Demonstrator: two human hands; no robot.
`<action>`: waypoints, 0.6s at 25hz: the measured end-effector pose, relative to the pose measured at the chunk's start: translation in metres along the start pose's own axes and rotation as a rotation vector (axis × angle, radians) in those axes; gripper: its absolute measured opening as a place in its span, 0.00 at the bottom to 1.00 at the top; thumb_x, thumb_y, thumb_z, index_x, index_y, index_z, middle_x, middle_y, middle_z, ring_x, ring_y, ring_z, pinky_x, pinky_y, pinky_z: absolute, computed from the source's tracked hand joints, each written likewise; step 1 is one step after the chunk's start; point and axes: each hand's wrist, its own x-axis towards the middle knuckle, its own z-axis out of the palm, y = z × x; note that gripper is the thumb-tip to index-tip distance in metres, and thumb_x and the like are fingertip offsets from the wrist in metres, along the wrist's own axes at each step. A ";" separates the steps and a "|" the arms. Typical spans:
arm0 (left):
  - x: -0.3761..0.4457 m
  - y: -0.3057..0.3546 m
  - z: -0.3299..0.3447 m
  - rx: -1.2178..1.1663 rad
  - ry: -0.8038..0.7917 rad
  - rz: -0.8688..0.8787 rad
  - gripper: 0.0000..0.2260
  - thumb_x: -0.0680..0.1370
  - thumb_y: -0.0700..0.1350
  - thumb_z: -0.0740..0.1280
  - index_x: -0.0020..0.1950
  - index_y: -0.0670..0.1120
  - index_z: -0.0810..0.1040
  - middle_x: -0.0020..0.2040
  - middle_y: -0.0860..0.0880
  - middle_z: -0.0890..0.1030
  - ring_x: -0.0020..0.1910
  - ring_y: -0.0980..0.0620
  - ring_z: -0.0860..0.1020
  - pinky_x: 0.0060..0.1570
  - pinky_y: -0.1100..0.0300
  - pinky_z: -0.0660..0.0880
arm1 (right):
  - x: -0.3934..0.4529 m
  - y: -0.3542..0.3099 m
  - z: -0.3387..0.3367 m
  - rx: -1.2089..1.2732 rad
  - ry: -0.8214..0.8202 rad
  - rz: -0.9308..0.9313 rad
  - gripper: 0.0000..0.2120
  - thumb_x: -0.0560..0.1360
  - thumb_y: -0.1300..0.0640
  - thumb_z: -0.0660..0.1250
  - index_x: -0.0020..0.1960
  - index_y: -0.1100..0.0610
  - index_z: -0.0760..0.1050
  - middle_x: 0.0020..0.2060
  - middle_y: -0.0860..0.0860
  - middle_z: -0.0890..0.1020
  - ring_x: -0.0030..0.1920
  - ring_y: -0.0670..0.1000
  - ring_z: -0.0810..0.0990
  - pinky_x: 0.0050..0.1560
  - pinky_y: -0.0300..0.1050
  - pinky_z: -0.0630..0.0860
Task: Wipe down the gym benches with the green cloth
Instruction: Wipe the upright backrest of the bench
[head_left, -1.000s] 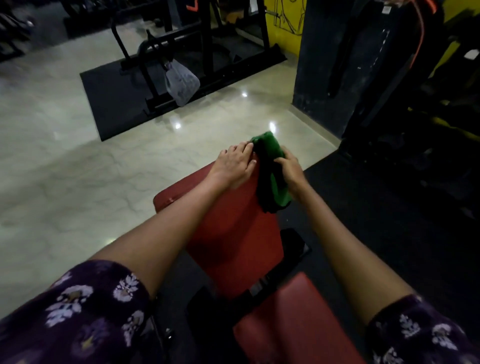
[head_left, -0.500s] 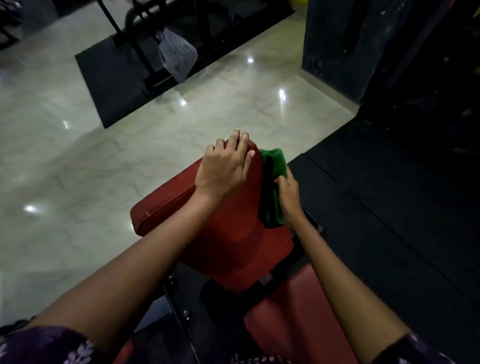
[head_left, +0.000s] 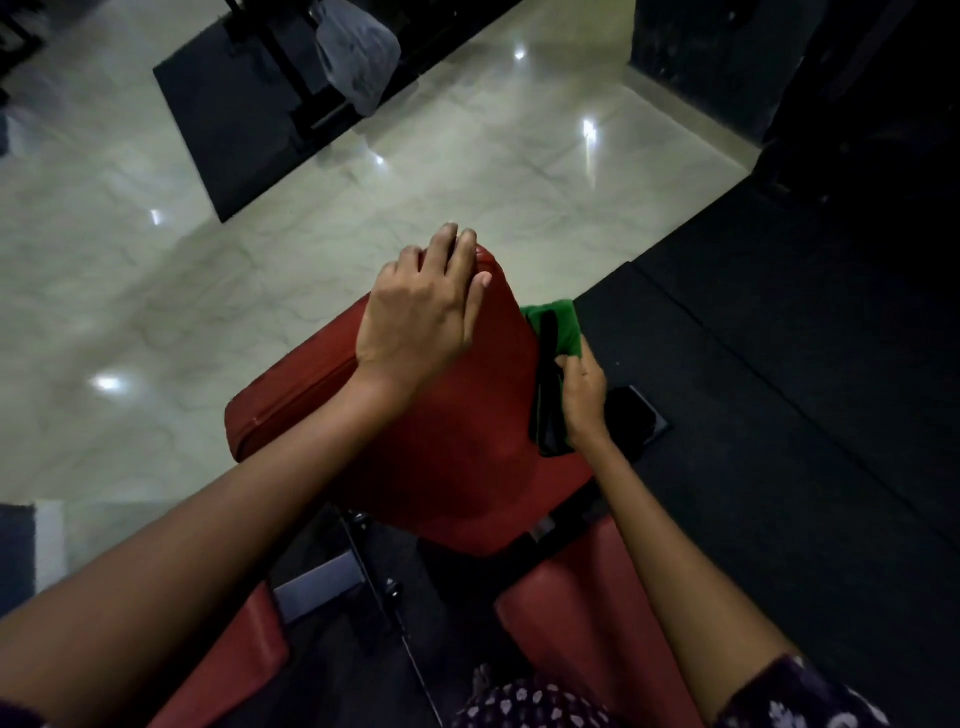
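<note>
A red padded bench backrest (head_left: 441, 441) tilts up in the middle of the view, with a red seat pad (head_left: 587, 618) below it. My left hand (head_left: 421, 312) lies flat on the backrest's top end, fingers straight over the edge. My right hand (head_left: 584, 389) holds the green cloth (head_left: 556, 332) against the backrest's right side edge. Part of the cloth hangs dark and folded below the hand.
Glossy marble floor (head_left: 208, 291) spreads to the left. Black rubber matting (head_left: 779, 389) covers the floor to the right. A dark machine frame on a black mat (head_left: 234, 119) stands at the back, with a grey bag (head_left: 358, 52) hanging from it. Another red pad (head_left: 244, 654) shows lower left.
My right hand has slid the cloth down along the backrest's right side. My left hand has moved onto the top end of the pad. The camera has tipped downward.
</note>
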 end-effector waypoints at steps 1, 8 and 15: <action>0.000 0.000 0.001 0.006 0.006 -0.002 0.20 0.82 0.50 0.53 0.66 0.39 0.72 0.63 0.40 0.76 0.46 0.40 0.78 0.40 0.51 0.75 | 0.000 0.018 -0.007 -0.051 0.010 0.065 0.21 0.72 0.50 0.53 0.60 0.49 0.76 0.45 0.47 0.79 0.47 0.48 0.76 0.46 0.48 0.70; -0.002 0.003 0.005 0.023 0.016 -0.011 0.21 0.82 0.51 0.52 0.67 0.39 0.71 0.64 0.40 0.75 0.47 0.41 0.78 0.40 0.51 0.74 | 0.006 0.041 -0.008 -0.020 0.071 0.128 0.09 0.68 0.51 0.55 0.42 0.47 0.73 0.36 0.48 0.75 0.43 0.53 0.74 0.42 0.47 0.66; -0.006 0.010 0.000 -0.007 0.012 -0.069 0.20 0.82 0.50 0.53 0.68 0.39 0.70 0.64 0.41 0.75 0.48 0.41 0.78 0.42 0.50 0.74 | 0.002 0.101 -0.029 -0.104 0.059 0.375 0.25 0.67 0.42 0.52 0.54 0.53 0.77 0.53 0.58 0.79 0.53 0.58 0.77 0.47 0.47 0.69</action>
